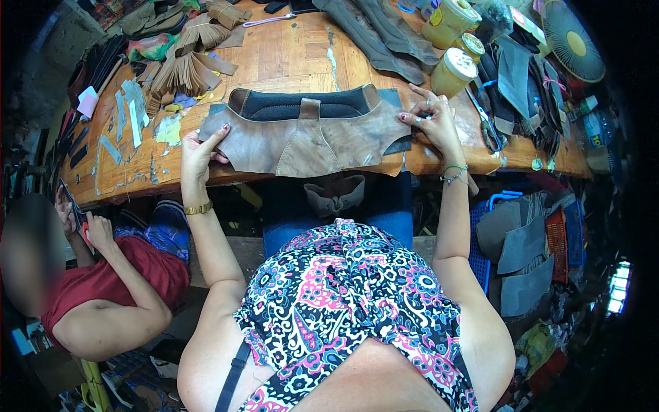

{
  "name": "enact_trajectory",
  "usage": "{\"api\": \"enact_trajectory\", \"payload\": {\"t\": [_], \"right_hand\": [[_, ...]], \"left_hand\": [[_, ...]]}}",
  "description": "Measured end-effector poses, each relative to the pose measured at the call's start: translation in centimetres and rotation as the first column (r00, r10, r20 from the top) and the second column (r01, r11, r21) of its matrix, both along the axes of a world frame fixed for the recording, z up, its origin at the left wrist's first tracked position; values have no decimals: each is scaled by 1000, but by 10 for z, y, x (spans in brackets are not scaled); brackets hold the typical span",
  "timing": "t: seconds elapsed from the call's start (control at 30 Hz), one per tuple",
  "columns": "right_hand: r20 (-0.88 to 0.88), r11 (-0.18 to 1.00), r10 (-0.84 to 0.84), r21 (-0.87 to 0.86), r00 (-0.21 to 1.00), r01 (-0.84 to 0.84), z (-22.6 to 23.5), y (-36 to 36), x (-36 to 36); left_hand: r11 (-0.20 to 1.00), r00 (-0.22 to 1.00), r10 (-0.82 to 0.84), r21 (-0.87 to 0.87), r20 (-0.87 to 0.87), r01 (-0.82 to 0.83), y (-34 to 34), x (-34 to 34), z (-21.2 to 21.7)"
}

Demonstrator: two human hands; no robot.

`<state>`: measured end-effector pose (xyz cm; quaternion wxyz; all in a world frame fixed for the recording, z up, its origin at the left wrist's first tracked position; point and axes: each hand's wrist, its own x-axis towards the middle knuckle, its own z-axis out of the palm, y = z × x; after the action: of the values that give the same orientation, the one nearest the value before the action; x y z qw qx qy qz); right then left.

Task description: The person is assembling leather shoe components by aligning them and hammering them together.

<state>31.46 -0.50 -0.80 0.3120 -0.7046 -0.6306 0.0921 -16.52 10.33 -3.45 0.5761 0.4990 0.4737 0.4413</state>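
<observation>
Broadly: wood table (pixel 278 58) reaching away beyond both hands. Leather (pixel 254 145) directly between them at the near edge, long axis running left to right, dark padding along its far side. Neither hand nearer; each touches its own end. Left hand (pixel 204 146) pinches the left end, thumb on top; right hand (pixel 434 122) pinches the right tip, other fingers fanned. Jars (pixel 449 81) just beyond right hand; scissors (pixel 489 132) to its right.
</observation>
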Motion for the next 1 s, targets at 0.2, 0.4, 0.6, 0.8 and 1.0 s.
{"api": "enact_trajectory", "payload": {"t": [0.2,0.4,0.6,0.8,1.0], "right_hand": [[-3,998,-53,-36,999,53,4,7,0],[54,998,-59,-22,997,61,12,16,0],[88,999,-8,41,996,5,-1,27,8],[106,991,-40,-120,994,53,1,29,10],[63,982,-96,-154,993,105,9,25,5]], "left_hand": [[1000,1000,-22,-2,-7,22,5,0,-1],[1000,999,-21,-2,-25,21,7,4,0],[1000,1000,-14,-8,-13,14,10,2,-4],[1000,999,-23,-12,-37,23,11,6,-2],[1000,999,-10,-21,-43,9,10,7,-5]]}}
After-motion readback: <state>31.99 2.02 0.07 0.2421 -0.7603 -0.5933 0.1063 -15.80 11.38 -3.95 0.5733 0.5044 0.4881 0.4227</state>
